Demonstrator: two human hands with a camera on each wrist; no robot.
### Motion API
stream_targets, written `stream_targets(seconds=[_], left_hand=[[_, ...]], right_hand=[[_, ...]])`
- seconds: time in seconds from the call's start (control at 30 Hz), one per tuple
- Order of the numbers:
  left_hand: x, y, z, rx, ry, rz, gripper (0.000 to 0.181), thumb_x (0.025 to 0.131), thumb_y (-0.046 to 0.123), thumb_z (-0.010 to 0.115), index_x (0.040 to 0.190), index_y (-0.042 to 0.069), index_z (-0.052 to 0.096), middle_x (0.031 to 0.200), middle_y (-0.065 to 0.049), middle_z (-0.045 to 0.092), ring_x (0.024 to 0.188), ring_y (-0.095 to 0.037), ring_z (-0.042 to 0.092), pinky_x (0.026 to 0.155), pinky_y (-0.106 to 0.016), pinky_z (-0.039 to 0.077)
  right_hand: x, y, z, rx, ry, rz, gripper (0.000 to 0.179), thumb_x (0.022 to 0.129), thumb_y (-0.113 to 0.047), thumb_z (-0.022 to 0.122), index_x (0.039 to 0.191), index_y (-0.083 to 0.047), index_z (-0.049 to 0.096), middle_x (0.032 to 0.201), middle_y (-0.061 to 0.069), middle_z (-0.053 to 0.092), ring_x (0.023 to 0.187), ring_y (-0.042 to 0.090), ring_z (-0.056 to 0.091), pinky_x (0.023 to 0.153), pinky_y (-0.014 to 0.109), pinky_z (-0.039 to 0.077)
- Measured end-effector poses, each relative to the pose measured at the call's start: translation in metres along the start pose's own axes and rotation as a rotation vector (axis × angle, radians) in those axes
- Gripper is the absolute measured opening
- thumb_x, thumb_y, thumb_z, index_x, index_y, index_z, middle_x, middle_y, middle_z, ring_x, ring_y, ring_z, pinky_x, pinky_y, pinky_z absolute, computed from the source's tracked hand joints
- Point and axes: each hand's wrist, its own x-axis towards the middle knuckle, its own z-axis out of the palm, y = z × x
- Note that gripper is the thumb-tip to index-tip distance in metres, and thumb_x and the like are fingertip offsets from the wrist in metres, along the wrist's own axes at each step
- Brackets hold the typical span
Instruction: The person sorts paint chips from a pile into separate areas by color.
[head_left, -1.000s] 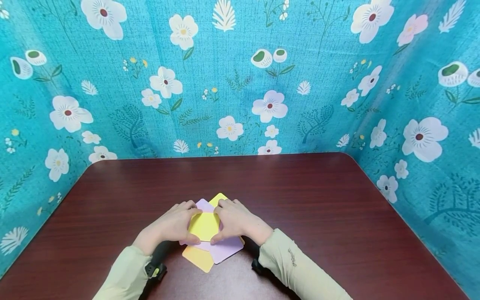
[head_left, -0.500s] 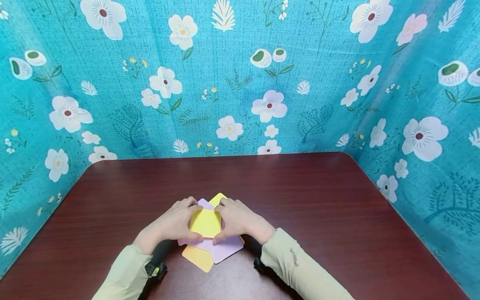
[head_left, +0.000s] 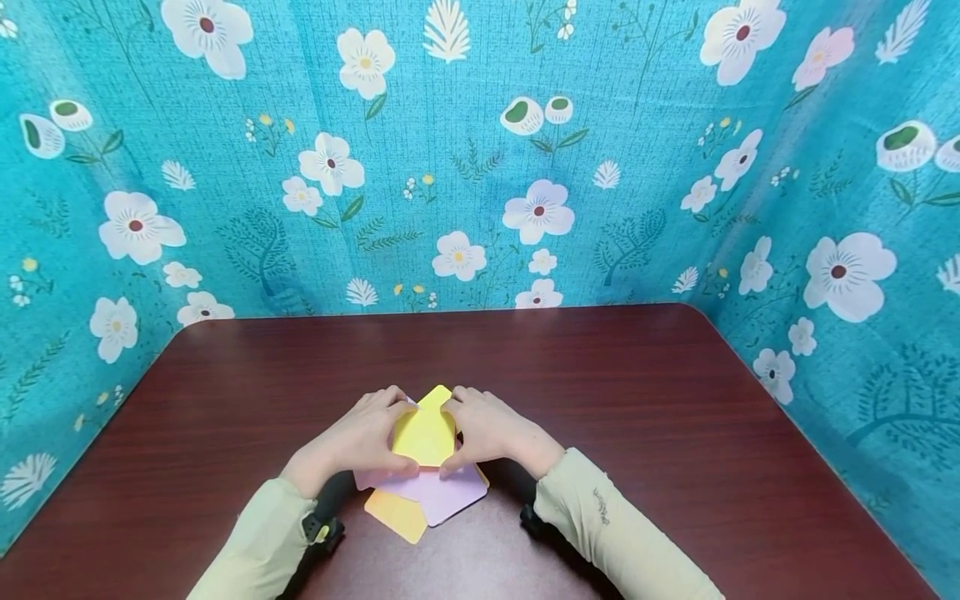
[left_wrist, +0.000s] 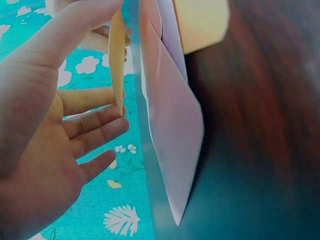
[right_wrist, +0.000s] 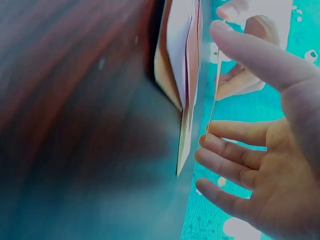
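Observation:
Both hands hold a yellow card with rounded corners, one at either side. My left hand pinches its left edge between thumb and fingertips, and my right hand does the same on the right. Seen edge-on in the left wrist view, the card stands apart from the pile, slightly bowed; in the right wrist view it is a thin strip. Below lie overlapping cards: a lilac card, an orange-yellow card, a pinkish card and another yellow card. The hands hide part of the pile.
The pile lies on a dark red-brown table with rounded far corners. A blue flowered curtain surrounds its back and sides. Black wrist devices, one of them a strap, sit under the pale sleeves.
Both hands have shifted to the right and a little away with the yellow card, which covers more of the pile's far part. The cards underneath show little change.

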Motion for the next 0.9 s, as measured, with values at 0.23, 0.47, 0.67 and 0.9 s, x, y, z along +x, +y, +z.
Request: stream_targets(seconds=[0.23, 0.47, 0.67, 0.9], left_hand=[[0.013, 0.006, 0.002, 0.010, 0.004, 0.037, 0.069, 0.061, 0.050, 0.076, 0.114, 0.008, 0.059, 0.101, 0.002, 0.049, 0.092, -0.014, 0.043, 0.087, -0.039, 0.036], [0.024, 0.006, 0.013, 0.034, -0.034, 0.047, 0.074, 0.061, 0.050, 0.075, 0.121, 0.011, 0.055, 0.105, 0.003, 0.050, 0.096, -0.013, 0.044, 0.091, -0.039, 0.035], [0.031, 0.010, 0.011, 0.034, -0.062, 0.050, 0.074, 0.062, 0.048, 0.075, 0.122, 0.012, 0.053, 0.105, 0.003, 0.050, 0.097, -0.014, 0.043, 0.089, -0.037, 0.036], [0.040, 0.016, 0.007, 0.038, -0.049, 0.101, 0.073, 0.063, 0.048, 0.076, 0.121, 0.010, 0.055, 0.103, 0.001, 0.050, 0.094, -0.014, 0.045, 0.092, -0.039, 0.034]], right_hand=[[-0.005, 0.015, -0.003, 0.033, -0.003, 0.016, 0.078, 0.061, -0.061, 0.072, 0.117, -0.009, 0.058, 0.107, 0.002, 0.053, 0.094, 0.014, 0.048, 0.080, 0.031, 0.044], [-0.013, 0.030, 0.000, 0.073, 0.019, 0.027, 0.074, 0.060, -0.056, 0.074, 0.116, -0.011, 0.058, 0.104, 0.000, 0.053, 0.091, 0.013, 0.049, 0.081, 0.032, 0.045], [-0.017, 0.039, 0.000, 0.095, 0.022, 0.050, 0.072, 0.059, -0.052, 0.075, 0.116, -0.013, 0.057, 0.106, -0.001, 0.053, 0.091, 0.013, 0.049, 0.081, 0.032, 0.046], [-0.021, 0.045, -0.003, 0.113, 0.017, 0.072, 0.070, 0.061, -0.049, 0.075, 0.117, -0.012, 0.056, 0.107, -0.001, 0.052, 0.092, 0.013, 0.049, 0.081, 0.032, 0.045]])
